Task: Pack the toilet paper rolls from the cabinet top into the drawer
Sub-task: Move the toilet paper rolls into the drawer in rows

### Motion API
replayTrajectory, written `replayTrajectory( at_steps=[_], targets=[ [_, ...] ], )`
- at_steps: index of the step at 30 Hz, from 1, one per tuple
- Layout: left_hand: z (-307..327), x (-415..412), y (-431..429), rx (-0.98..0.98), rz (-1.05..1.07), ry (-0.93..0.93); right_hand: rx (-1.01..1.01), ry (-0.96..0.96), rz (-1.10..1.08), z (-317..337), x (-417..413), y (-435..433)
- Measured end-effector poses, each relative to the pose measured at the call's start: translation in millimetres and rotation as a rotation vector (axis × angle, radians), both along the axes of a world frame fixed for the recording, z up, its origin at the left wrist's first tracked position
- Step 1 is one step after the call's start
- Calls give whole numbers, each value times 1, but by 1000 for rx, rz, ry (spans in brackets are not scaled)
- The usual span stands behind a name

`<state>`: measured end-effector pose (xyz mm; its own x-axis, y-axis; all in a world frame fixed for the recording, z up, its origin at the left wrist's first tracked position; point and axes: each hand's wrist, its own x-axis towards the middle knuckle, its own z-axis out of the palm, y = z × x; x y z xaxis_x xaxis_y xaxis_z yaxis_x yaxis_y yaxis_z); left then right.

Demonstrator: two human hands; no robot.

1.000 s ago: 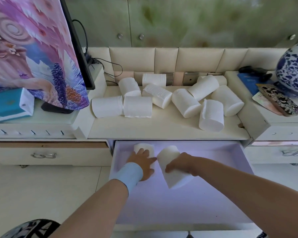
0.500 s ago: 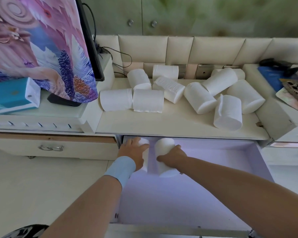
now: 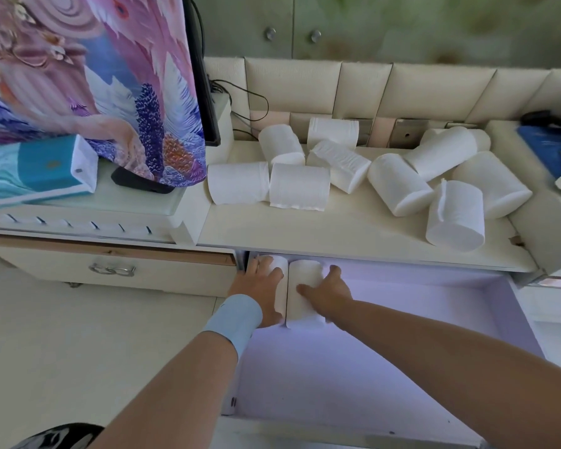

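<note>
The drawer [image 3: 402, 335] stands pulled out below the cabinet top [image 3: 337, 228], its inside pale lilac. Two white toilet paper rolls lie side by side in its far left corner. My left hand [image 3: 259, 286], with a light blue wristband, lies over the left roll [image 3: 280, 286], which it mostly hides. My right hand [image 3: 329, 291] grips the right roll [image 3: 305, 286] from its right side. Several more white rolls lie scattered on the cabinet top, such as one [image 3: 300, 186] at the left and one [image 3: 455, 218] nearest the front edge at the right.
A screen under a patterned cloth [image 3: 94, 76] stands on the higher left cabinet, with a teal tissue box [image 3: 39, 170] beside it. A shut drawer with a metal handle [image 3: 110, 270] is at the left. A blue book [image 3: 548, 147] lies on the right cabinet.
Both hands have pushed the two rolls back and left into the drawer's far left corner. The right roll, tilted earlier, now lies straight beside the left one.
</note>
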<state>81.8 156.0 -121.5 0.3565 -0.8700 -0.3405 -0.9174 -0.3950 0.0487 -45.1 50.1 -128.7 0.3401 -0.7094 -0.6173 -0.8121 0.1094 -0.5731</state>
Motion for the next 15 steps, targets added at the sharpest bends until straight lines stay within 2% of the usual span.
replayTrajectory(
  at_steps=[4,8,12,15],
  targets=[
    [-2,-1,-2,-3,61,102,104,131,260,-3,-2,16],
    [2,3,0,-3,85,157,-45,70,283,-11,-5,21],
    [5,-4,-3,-38,0,31,-67,76,339,-7,-6,21],
    [12,-7,-8,32,-2,30,-28,106,415,3,-9,13]
  ],
)
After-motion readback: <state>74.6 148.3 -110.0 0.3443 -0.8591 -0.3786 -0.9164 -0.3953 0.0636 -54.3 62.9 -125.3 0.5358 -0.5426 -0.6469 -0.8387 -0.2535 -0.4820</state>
